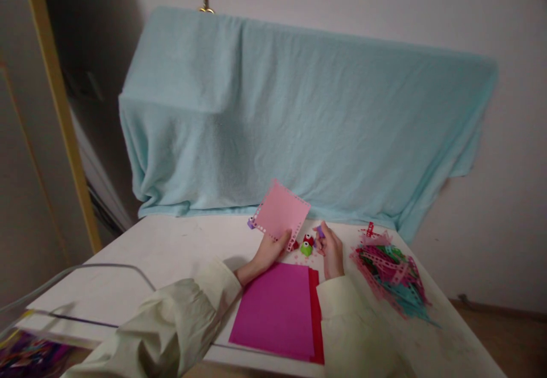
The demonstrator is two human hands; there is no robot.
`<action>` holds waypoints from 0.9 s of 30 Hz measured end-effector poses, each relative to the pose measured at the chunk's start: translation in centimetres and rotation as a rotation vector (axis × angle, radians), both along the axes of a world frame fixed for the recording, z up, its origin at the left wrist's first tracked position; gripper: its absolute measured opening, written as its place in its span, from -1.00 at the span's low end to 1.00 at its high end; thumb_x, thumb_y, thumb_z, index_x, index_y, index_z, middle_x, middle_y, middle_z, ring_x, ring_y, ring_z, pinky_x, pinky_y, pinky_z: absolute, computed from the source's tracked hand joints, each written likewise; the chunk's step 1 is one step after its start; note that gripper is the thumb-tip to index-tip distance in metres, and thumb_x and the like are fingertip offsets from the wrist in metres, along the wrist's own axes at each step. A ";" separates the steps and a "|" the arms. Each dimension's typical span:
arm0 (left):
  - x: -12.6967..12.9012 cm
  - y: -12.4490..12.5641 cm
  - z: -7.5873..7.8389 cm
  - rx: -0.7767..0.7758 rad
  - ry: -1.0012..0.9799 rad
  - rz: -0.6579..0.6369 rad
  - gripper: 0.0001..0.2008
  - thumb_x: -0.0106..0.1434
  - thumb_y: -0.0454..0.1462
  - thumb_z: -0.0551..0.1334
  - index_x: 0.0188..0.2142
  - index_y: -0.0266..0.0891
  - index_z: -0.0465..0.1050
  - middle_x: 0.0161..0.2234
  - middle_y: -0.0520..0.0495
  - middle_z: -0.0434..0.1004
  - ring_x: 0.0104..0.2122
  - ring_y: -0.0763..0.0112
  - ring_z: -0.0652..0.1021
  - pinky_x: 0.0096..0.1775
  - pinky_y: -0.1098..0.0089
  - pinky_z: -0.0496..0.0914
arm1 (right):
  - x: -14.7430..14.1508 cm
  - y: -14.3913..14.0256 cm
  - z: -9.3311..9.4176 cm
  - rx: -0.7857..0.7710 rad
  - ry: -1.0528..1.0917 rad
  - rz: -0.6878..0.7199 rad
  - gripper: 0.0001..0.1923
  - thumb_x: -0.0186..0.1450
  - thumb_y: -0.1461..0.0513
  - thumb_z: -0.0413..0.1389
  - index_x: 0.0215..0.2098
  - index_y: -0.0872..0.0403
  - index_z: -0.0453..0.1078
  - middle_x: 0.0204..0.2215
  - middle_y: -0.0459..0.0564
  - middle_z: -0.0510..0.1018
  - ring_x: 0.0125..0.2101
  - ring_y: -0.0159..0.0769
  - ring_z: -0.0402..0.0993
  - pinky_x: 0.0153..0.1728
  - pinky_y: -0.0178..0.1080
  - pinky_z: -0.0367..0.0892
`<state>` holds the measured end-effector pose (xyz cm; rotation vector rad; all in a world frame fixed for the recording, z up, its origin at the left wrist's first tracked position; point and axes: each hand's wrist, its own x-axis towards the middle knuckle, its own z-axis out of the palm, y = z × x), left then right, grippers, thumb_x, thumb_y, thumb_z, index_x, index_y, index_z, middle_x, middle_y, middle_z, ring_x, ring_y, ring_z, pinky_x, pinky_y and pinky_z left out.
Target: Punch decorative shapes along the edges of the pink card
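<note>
My left hand pinches a pink sheet of paper by its lower right corner. Rows of small punched holes run along the sheet's edges, and it is lifted and tilted above the table. To the right, my right hand is closed around a small purple craft punch, partly hidden by the fingers. Between the hands stand a green craft punch and a red craft punch. Another purple punch shows beyond the pink sheet's left corner. Small pink paper bits lie scattered by the green punch.
Magenta paper lies over red paper near the table's front edge. A heap of punched paper strips is at the right. A light blue cloth hangs behind the white table. A grey cable crosses the left side.
</note>
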<state>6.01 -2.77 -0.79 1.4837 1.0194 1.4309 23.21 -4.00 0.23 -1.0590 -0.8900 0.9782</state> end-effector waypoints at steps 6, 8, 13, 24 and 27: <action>0.1 0.8 -1.7 -0.114 0.032 -0.145 -0.47 0.25 0.10 0.07 -0.49 -0.30 0.49 -0.68 -0.03 0.36 -0.66 0.41 0.33 -0.54 0.42 0.23 | 2.3 0.3 -0.9 -0.013 -0.454 -0.339 -0.47 0.19 -0.17 0.06 -0.26 0.12 0.41 -0.54 -0.05 0.47 -0.57 -0.30 0.33 -0.55 -0.33 0.13; 0.2 0.9 -1.9 -0.144 0.027 -0.225 -0.42 0.27 0.12 0.02 -0.52 -0.31 0.49 -0.75 0.03 0.24 -0.74 0.50 0.21 -0.63 0.45 0.08 | 2.4 0.2 -1.2 -0.002 -0.678 -0.435 -0.50 0.19 -0.16 0.06 -0.23 0.09 0.37 -0.44 0.01 0.53 -0.44 -0.20 0.42 -0.44 -0.29 0.19; 0.2 1.0 -1.3 -0.196 -0.056 -0.363 -0.42 0.24 0.13 0.06 -0.52 -0.33 0.48 -0.77 0.05 0.21 -0.77 0.54 0.18 -0.64 0.47 0.06 | 2.1 0.4 -2.2 -0.066 -1.052 -0.464 -0.52 0.26 -0.17 -0.06 -0.25 0.06 0.31 -0.42 0.05 0.53 -0.40 -0.13 0.44 -0.40 -0.26 0.16; 0.5 1.9 -2.0 -0.248 -0.200 -0.461 -0.52 0.11 0.05 0.25 -0.49 -0.40 0.48 -0.53 -0.14 0.49 -0.62 0.46 0.41 -0.50 0.43 0.33 | 3.7 0.9 -3.8 -0.105 -1.225 -0.541 -0.48 0.30 -0.16 -0.13 -0.19 0.08 0.33 -0.39 0.09 0.48 -0.34 -0.10 0.35 -0.37 -0.24 0.14; 0.5 2.0 -2.5 -0.243 -0.184 -0.488 -0.53 0.08 0.05 0.29 -0.42 -0.41 0.48 -0.48 -0.16 0.52 -0.61 0.45 0.44 -0.51 0.43 0.35 | 3.9 1.1 -4.1 -0.144 -1.259 -0.522 -0.54 0.29 -0.13 -0.08 -0.23 0.06 0.34 -0.43 0.06 0.46 -0.36 -0.11 0.33 -0.39 -0.25 0.12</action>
